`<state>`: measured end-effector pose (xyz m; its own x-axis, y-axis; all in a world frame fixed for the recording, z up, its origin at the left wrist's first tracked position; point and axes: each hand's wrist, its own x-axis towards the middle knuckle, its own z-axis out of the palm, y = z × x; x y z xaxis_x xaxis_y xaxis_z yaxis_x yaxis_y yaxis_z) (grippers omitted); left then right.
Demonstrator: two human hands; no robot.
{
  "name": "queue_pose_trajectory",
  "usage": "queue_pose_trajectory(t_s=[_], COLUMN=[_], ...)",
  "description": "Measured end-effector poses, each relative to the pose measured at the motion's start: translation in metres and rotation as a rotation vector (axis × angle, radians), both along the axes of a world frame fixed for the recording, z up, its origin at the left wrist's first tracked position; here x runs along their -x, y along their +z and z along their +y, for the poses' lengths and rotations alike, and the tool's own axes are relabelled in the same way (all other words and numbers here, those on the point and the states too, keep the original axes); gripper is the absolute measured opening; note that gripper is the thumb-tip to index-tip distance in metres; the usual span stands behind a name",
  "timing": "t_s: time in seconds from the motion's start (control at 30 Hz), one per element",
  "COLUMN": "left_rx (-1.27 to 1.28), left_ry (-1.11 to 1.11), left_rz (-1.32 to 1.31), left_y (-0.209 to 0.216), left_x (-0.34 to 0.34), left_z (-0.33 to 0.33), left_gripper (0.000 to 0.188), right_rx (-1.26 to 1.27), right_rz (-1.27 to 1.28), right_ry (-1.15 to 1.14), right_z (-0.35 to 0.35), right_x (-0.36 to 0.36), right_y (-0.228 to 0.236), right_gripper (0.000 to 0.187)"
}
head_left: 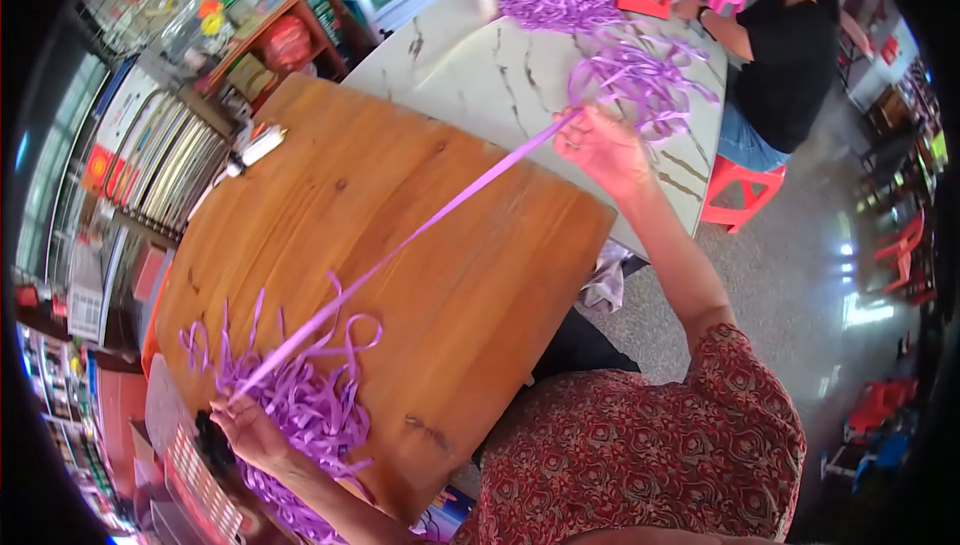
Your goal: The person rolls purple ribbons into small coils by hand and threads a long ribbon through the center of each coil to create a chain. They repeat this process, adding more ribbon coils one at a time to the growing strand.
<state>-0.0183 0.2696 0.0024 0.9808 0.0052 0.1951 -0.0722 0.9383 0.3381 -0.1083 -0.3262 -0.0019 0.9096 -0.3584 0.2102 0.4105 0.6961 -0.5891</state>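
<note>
A long purple ribbon (420,228) runs taut on a slant across the wooden table, from one of my hands to the other. At the lower left, my left hand (250,430) pinches one end of this stretch, beside a tangled heap of purple ribbon (310,400) that spills over the table's near left edge. My right hand (603,150) is raised at the upper right and grips the other end between thumb and fingers. Just beyond it, a loose pile of purple ribbon loops (640,85) lies on the marble-patterned table.
The wooden table (400,175) meets the marble-patterned table (440,65). Another purple ribbon heap (560,0) lies at the far end. A person in black (790,55) sits on a red stool (742,190) at the right. A white power strip (262,145) rests at the wooden table's left edge.
</note>
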Motion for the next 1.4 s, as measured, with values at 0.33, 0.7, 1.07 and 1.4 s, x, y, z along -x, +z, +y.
queue_pose_trajectory(t_s=[0.33,0.7,1.07,1.4], left_rx=[-0.227,-0.851,-0.767,-0.883], left_ry=[-0.051,0.046,-0.174,-0.113], left_rz=[-0.011,0.131,-0.100,-0.307], left_y=[0.010,0.025,0.026,0.020], left_x=[-0.006,0.039,0.062,0.060], left_z=[-0.068,-0.207,-0.228,-0.225], left_gripper=[0.029,0.008,0.014,0.010], right_rx=[-0.444,0.466,0.802,0.809], right_rz=[-0.140,0.009,-0.108,-0.168], right_ry=[0.103,-0.109,0.128,0.209], right_z=[-0.005,0.058,0.165,0.182], right_x=[0.008,0.010,0.001,-0.006], right_y=[0.003,0.031,0.044,0.046], right_gripper=[0.012,0.031,0.024,0.018])
